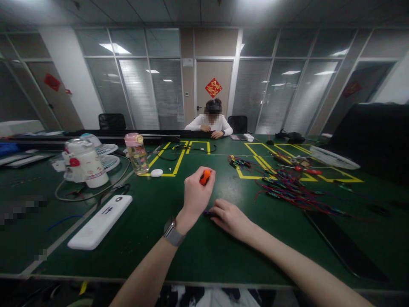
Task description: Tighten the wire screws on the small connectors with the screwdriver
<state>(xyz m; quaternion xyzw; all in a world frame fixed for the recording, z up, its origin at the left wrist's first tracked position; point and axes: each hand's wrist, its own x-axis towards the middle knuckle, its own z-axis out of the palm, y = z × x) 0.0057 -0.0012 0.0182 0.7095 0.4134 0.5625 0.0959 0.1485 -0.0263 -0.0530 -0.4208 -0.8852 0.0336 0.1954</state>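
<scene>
My left hand (197,192), with a grey-banded watch on its wrist, is closed around a screwdriver whose orange-and-black handle (205,177) pokes out at the top of the fist. Its shaft is hidden by the hand. Lower and to the right, my right hand (230,216) rests on the green table with its fingers bent together. Under those fingertips a small dark piece (208,213) pokes out to the left; most of it is covered, so its kind is unclear. The two hands are close together but apart.
Right: a heap of red-and-black wires with small boards (287,187), a black flat panel (345,243), a white basket (334,157). Left: a white power bank (100,221), a white jug (91,164), a pink-lidded bottle (137,155), a white case (156,173). Another person (211,121) sits opposite.
</scene>
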